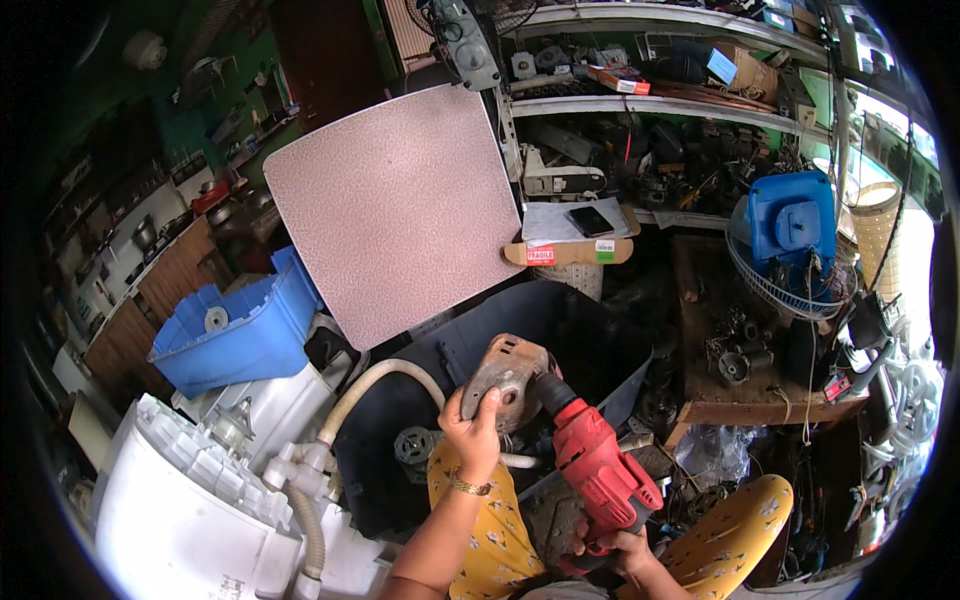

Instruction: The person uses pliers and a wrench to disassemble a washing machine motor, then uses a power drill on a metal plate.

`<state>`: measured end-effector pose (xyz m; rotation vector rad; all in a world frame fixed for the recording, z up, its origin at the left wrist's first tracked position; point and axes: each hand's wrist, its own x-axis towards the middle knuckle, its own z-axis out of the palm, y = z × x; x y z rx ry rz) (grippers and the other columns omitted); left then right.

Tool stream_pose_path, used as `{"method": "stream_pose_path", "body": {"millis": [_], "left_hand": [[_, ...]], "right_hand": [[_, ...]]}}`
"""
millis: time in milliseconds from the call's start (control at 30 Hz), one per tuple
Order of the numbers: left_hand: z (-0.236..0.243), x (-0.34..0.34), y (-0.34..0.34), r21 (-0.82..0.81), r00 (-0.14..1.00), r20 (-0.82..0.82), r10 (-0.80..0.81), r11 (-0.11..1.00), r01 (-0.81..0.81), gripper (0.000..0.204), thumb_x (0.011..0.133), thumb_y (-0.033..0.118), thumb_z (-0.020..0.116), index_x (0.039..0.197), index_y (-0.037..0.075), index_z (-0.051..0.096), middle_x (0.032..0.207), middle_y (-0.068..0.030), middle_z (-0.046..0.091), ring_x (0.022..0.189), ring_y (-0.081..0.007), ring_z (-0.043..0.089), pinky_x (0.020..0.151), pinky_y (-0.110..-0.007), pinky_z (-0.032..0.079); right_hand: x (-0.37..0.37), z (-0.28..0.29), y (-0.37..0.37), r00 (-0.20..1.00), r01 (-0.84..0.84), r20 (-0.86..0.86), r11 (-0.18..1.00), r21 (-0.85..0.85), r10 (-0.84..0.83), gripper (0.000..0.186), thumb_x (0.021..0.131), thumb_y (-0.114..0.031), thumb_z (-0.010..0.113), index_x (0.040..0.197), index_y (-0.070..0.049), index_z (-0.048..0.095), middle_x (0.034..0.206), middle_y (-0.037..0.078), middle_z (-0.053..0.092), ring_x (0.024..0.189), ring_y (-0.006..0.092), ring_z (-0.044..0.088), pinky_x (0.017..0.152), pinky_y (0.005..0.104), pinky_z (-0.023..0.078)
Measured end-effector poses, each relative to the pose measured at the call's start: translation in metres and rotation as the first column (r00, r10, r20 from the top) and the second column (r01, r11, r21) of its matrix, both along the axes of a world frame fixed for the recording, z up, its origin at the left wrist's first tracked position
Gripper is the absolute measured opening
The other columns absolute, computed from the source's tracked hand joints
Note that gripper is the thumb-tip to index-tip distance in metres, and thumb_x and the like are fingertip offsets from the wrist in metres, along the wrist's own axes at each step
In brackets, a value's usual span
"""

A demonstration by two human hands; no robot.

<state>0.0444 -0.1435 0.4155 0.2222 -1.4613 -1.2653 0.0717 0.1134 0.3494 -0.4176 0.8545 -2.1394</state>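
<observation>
My left hand [474, 432] is closed around a worn, rust-brown metal housing [512, 372] and lifts it over the dark tub. In my right hand [618, 550] is a red power drill [600, 462], gripped by its handle below the body. The drill's black chuck points up and to the left, its front end against or very close to the right side of the housing. Whether a bit enters the metal is hidden from this angle. Both hands are above my lap, between my knees in yellow patterned trousers.
A large black tub [375, 440] holds a round metal part [415, 445]. White appliance shells [190, 500] with hoses lie left, under a blue bin [235, 340]. A pink panel [400, 200] leans behind. At right stands a wooden table [765, 405] with metal parts.
</observation>
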Motion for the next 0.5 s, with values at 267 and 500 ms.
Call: {"method": "stream_pose_path", "body": {"millis": [267, 500], "left_hand": [[-0.022, -0.009, 0.004, -0.107, 0.956, 0.065, 0.287, 0.954, -0.28, 0.017, 0.084, 0.01, 0.07, 0.089, -0.005, 0.064, 0.086, -0.0062, 0.068, 0.077, -0.0117, 0.061, 0.072, -0.028, 0.049], [0.008, 0.009, -0.032, -0.038, 0.988, 0.142, -0.057, 0.997, 0.063, 0.016, 0.081, 0.006, 0.072, 0.091, -0.005, 0.066, 0.081, -0.0042, 0.069, 0.073, -0.008, 0.061, 0.068, -0.025, 0.05]], "right_hand": [[-0.001, 0.015, -0.005, 0.96, -0.043, 0.264, 0.977, -0.207, 0.098, 0.054, 0.061, -0.007, 0.056, 0.113, 0.006, 0.05, 0.086, 0.018, 0.059, 0.067, 0.0296, 0.058, 0.065, 0.0395, 0.048], [-0.037, 0.026, 0.018, 0.939, 0.11, -0.345, 0.965, 0.238, -0.022, 0.058, 0.058, -0.008, 0.059, 0.114, 0.002, 0.05, 0.082, 0.015, 0.06, 0.064, 0.0272, 0.058, 0.063, 0.0404, 0.049]]}}
